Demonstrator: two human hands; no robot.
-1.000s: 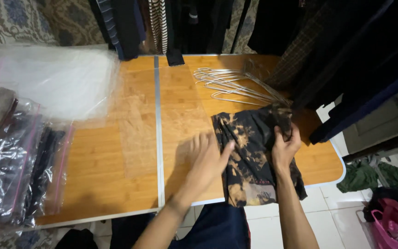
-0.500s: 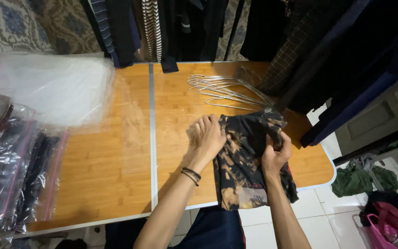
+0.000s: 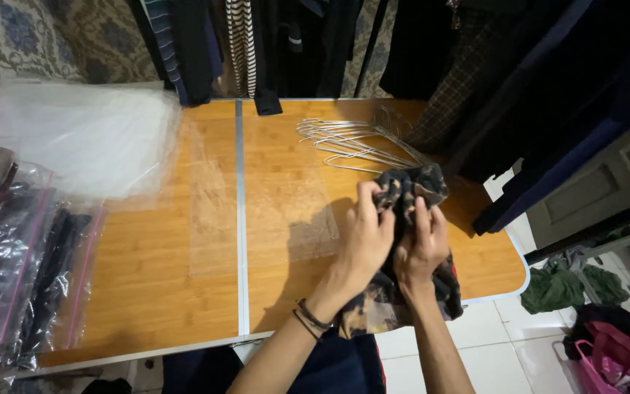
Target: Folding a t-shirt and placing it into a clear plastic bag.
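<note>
- Dark patterned cloth, black with tan bleach-like blotches, is the garment (image 3: 402, 292) bunched between both hands at the near right part of the wooden table (image 3: 184, 277); its lower end hangs over the table's near edge toward the person's lap.
- Left hand (image 3: 366, 237) lies on the garment's left side, its fingers (image 3: 370, 198) curled and grasping a fold near the top; a dark bracelet (image 3: 311, 317) circles that wrist.
- Right hand (image 3: 421, 244) sits just beside the left one, touching it, with fingers (image 3: 423, 211) clenched around the gathered cloth.
- Left of the hands, a flat clear plastic sheet (image 3: 257, 211) lies on the tabletop, crossing the metal seam (image 3: 240, 219) that divides the table into two halves.
- At the near left, clear zip bags (image 3: 16, 270) holding dark folded clothes are stacked, overlapping the table's left edge.
- Beyond them, a pile of empty translucent bags (image 3: 82, 138) rests on the far left corner.
- Just beyond the garment, a bundle of metal wire hangers (image 3: 351, 142) lies on the table's far right part.
- Farthest back, dark clothes (image 3: 271, 44) hang in a row above the table's far edge.
- Off to the right, on the white tiled floor (image 3: 504, 343), lie a green cloth (image 3: 563, 288) and a pink bag (image 3: 621, 357).
</note>
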